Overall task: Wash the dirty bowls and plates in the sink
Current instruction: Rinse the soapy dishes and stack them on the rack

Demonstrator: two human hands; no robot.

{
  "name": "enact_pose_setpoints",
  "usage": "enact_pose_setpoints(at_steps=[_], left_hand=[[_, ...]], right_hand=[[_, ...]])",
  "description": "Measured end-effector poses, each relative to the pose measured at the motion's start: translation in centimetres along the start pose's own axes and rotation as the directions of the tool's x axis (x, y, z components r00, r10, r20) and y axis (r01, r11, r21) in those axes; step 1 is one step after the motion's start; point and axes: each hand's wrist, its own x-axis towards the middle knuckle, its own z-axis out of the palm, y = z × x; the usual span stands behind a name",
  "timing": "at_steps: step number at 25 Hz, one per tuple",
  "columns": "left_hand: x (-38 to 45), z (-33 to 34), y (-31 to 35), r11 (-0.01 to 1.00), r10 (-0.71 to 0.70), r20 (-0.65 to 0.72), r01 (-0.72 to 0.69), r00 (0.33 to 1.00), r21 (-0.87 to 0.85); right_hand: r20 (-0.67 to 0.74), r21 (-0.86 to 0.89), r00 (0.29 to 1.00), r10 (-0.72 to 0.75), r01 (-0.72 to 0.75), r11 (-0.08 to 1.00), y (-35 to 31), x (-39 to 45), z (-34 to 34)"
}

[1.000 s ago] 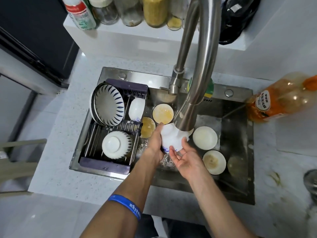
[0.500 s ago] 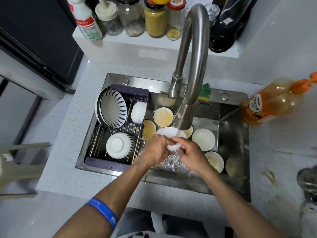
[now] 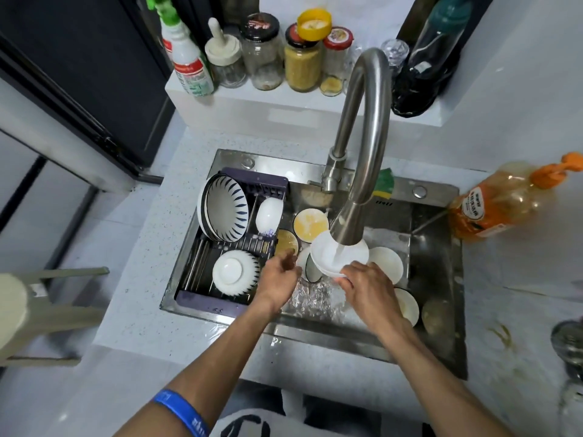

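A pale speckled table [image 3: 151,279] surrounds the steel sink [image 3: 438,266]. At its 9 o'clock a purple rack [image 3: 217,302] holds clean bowls; dirty yellow-stained bowls [image 3: 310,223] lie at centre and toward 3 o'clock. Under the running tap [image 3: 362,159], the right hand [image 3: 369,287] has its grip curled on a white bowl [image 3: 328,250]. The left hand [image 3: 279,275] hovers just beside it at 9 o'clock, fingers relaxed, holding nothing.

No wording can be read with certainty. The orange bottle [image 3: 492,209], well right of the right hand's fingers [image 3: 347,272], bears a white label with illegible print. The spray bottle [image 3: 189,67] beyond the fingertips bears a red-and-green label (print too small). The blue wristband [image 3: 181,411] carries blurred characters.
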Motion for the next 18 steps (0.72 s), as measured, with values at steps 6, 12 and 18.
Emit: enact_pose_setpoints(at_steps=[6,12,18], left_hand=[[-0.2,-0.7,0.0,0.994,-0.077,-0.034,0.075,0.996,-0.078],[0.8,0.5,0.1,0.977,-0.103,0.010,0.102,0.995,-0.188],[0.8,4.1,0.3,0.863,0.391,0.259,-0.450,0.883,0.230]], right_hand=[[-0.005,0.016,0.997,0.083,-0.083,0.996,-3.2,0.8,-0.5],[-0.002,0.049,0.977,0.215,-0.215,0.975,-4.5,0.1,-0.9],[0.590,0.803,0.564,0.578,-0.485,-0.347,-5.0,0.8,-1.6]])
